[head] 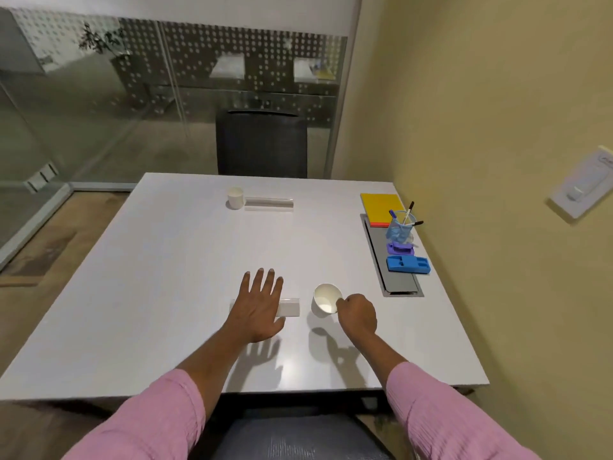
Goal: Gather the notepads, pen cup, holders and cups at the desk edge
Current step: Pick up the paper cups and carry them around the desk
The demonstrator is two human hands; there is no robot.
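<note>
While I view from the head camera, the left hand (258, 307) lies with fingers straight and spread over a clear holder (290, 307) near the near edge of the tabletop (166, 277); I cannot tell whether the palm touches it. The right hand (358, 315) grips a white paper cup (325, 300) by its rim. The cup is tilted, just right of that holder, and its shadow falls apart from it. Near the far edge, a 2nd cup (236, 197) stands upright just beside a 2nd clear holder (269, 202). Along the right edge, from the far corner toward me, I see a yellow notepad (381, 209), a pen cup (400, 229), a purple holder (400, 249) and a blue holder (408, 263). The last 3 sit on a grey hatch plate (396, 280).
</note>
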